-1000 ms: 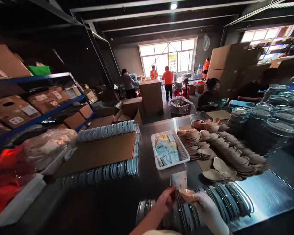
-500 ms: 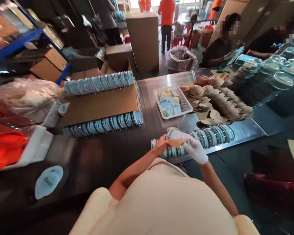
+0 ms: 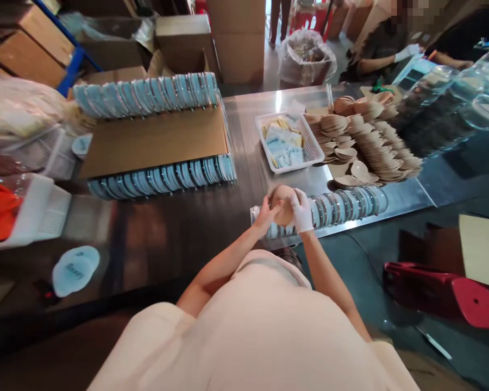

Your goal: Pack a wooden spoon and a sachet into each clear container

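Table [image 3: 179, 239]: long steel surface, dark on the near left.
Cardboard sheet [image 3: 155, 141]: flat, with rows of blue-rimmed lids [image 3: 146, 95] along its far and near edges.
Wooden lids [image 3: 370, 146]: heaped at the right — just beyond the white basket [image 3: 287, 144] of sachets.
Glass lid row [image 3: 346, 203]: on edge along the near rim.
Round wooden lid [image 3: 283, 203]: held above that row, between both hands.
Left hand [image 3: 264, 212]: bare, fingers closed on the lid's left side.
Right hand [image 3: 301, 210]: white-gloved — gripping its right side.

The person wears a cream short-sleeved top. The right hand [image 3: 302, 210] is in a thin white glove; the left hand [image 3: 265, 213] is bare, as are both forearms.
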The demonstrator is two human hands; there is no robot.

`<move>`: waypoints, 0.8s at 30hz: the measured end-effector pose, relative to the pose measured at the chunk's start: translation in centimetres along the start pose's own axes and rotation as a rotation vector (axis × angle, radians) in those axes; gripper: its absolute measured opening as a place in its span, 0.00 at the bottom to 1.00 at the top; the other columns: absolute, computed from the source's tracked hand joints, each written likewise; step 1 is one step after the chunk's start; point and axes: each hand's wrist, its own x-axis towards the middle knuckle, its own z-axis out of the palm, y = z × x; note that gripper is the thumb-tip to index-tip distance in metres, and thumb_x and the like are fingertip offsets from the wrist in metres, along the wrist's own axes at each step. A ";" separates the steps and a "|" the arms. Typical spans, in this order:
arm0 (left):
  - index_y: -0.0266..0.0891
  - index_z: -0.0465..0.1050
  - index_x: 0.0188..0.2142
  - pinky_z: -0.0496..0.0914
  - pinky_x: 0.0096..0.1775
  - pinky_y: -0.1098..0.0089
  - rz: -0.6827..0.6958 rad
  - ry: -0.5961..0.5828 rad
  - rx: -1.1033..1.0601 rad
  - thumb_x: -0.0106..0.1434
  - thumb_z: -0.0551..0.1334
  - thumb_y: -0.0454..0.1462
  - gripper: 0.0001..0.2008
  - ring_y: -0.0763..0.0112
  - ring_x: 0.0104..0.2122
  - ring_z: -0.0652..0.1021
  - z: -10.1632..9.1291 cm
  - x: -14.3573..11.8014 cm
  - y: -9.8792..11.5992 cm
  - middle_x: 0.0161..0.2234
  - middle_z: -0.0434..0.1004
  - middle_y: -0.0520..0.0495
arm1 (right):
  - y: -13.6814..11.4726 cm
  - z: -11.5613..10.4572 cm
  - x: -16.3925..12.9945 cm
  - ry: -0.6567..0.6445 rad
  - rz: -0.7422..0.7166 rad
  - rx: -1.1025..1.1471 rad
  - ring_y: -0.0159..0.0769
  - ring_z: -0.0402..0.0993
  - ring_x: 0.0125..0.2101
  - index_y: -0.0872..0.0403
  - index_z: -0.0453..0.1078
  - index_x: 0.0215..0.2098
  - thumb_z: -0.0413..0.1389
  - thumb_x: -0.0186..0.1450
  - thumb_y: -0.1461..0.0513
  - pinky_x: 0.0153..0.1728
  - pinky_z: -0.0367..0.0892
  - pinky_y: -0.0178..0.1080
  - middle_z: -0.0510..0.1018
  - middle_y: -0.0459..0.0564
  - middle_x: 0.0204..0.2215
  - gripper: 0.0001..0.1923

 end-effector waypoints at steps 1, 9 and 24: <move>0.46 0.69 0.60 0.74 0.58 0.59 0.019 0.023 0.022 0.61 0.71 0.58 0.34 0.55 0.58 0.78 -0.2 -0.1 -0.5 0.58 0.78 0.44 | 0.3 0.4 -0.8 -0.042 0.005 0.030 0.46 0.75 0.57 0.51 0.73 0.56 0.64 0.60 0.45 0.64 0.68 0.49 0.80 0.53 0.55 0.31; 0.46 0.74 0.63 0.52 0.72 0.49 0.415 -0.286 1.064 0.70 0.63 0.52 0.26 0.52 0.68 0.66 -6.7 0.6 -2.5 0.65 0.72 0.41 | 4.0 -3.9 -5.9 0.008 0.354 0.332 0.54 0.81 0.53 0.54 0.77 0.54 0.72 0.52 0.47 0.57 0.77 0.52 0.85 0.55 0.52 0.35; 0.44 0.85 0.37 0.50 0.69 0.41 0.461 -0.589 1.354 0.65 0.66 0.48 0.13 0.48 0.65 0.65 -9.3 4.3 -5.3 0.62 0.69 0.41 | 7.7 -5.1 -9.5 0.063 0.160 -0.437 0.49 0.76 0.58 0.47 0.68 0.67 0.62 0.61 0.52 0.60 0.71 0.48 0.75 0.54 0.63 0.36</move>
